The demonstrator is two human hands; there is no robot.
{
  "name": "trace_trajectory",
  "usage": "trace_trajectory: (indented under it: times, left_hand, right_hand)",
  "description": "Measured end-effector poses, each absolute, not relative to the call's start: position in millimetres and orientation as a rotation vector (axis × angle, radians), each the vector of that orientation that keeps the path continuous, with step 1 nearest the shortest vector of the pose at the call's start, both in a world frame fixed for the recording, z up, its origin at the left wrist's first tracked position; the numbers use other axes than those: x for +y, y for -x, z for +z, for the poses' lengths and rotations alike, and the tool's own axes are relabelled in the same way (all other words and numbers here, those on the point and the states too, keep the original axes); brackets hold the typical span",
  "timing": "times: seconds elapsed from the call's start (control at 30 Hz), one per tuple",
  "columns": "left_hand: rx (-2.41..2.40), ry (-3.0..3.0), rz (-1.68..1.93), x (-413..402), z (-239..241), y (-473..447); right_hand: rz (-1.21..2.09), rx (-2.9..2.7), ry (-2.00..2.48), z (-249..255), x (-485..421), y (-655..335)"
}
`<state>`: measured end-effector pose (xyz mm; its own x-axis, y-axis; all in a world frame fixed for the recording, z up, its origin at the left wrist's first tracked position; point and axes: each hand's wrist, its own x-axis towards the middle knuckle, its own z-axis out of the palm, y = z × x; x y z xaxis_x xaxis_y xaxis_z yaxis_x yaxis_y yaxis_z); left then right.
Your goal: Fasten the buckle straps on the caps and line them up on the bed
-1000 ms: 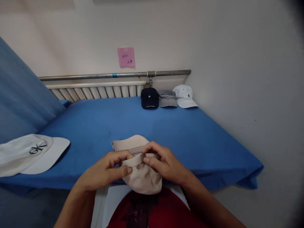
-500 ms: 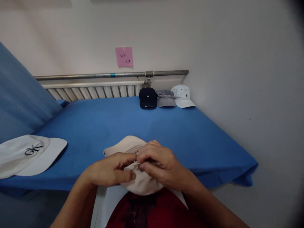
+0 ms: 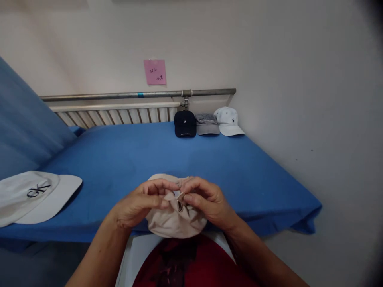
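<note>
A beige cap [image 3: 172, 221] is held over the near edge of the blue-covered table [image 3: 143, 155], just above my lap. My left hand [image 3: 140, 203] pinches its back strap from the left with thumb and fingers. My right hand [image 3: 203, 199] pinches the same strap from the right, beside a small metal buckle [image 3: 180, 206]. Both hands meet at the strap, and most of the cap's brim is hidden behind them.
A white cap with black letters [image 3: 32, 195] lies at the table's left edge. Three caps sit in a row at the far side: black [image 3: 184, 123], grey [image 3: 206, 123], white [image 3: 227, 120]. Behind them run a metal rail [image 3: 119, 95] and a radiator. A pink note [image 3: 154, 71] hangs on the wall.
The cap has been turned and bunched up between my hands, so its brim no longer sticks out to the left. My fingers have shifted along the strap to the buckle.
</note>
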<state>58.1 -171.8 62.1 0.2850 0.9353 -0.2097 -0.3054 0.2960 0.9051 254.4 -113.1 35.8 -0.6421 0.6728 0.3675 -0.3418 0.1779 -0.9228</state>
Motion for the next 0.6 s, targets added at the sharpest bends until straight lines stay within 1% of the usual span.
trace_trajectory:
  times: [0.2,0.33,0.47,0.6]
  left_hand:
    - [0.879,-0.778,1.077,-176,65,-67]
    - [0.934,-0.75,1.1,-177,67,-72]
    - [0.963,-0.758,1.126,-177,66,-74]
    - [0.996,-0.773,1.081,-175,66,-74]
  right_hand:
    - [1.563,-1.639,0.294,39,-111,-254]
    - [1.466,-1.768,0.351,45,-111,-258]
    - [1.294,-1.905,0.392,56,-113,-265]
    - [0.999,-2.078,0.411,65,-118,-268]
